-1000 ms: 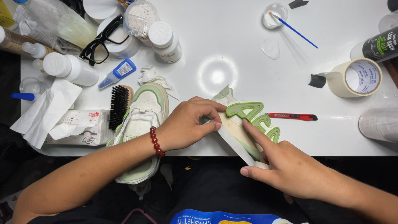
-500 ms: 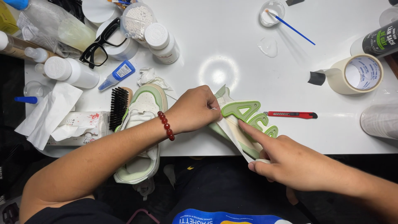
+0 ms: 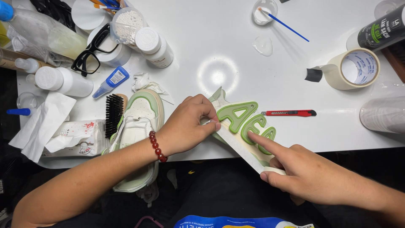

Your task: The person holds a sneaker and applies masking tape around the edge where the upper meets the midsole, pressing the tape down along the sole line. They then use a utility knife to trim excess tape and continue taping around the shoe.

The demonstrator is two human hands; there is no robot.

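At the far left, at about nine o'clock on the white table [image 3: 236, 46], lie crumpled tissues [image 3: 40, 126] and a pack of wipes [image 3: 74, 137], with a black brush [image 3: 113, 115] just beside them. At ten o'clock sit white bottles [image 3: 63, 81], black glasses [image 3: 90, 52] and a tub of cotton swabs [image 3: 126, 23]. A pale green and white shoe [image 3: 141, 122] lies next to the brush, hanging over the table's near edge. The left hand [image 3: 185, 126], a red bead bracelet [image 3: 157, 145] on its wrist, pinches a strip of masking tape [image 3: 242, 147] against the second shoe [image 3: 249, 122], which lies sole-up at the centre near edge, green letters showing. The right hand [image 3: 303, 173], at five o'clock, grips that shoe's end, forefinger pressed on the sole. The hands are apart, both on this shoe. Just right lies a red box cutter [image 3: 289, 113]; a tape roll [image 3: 354, 69] sits at two o'clock
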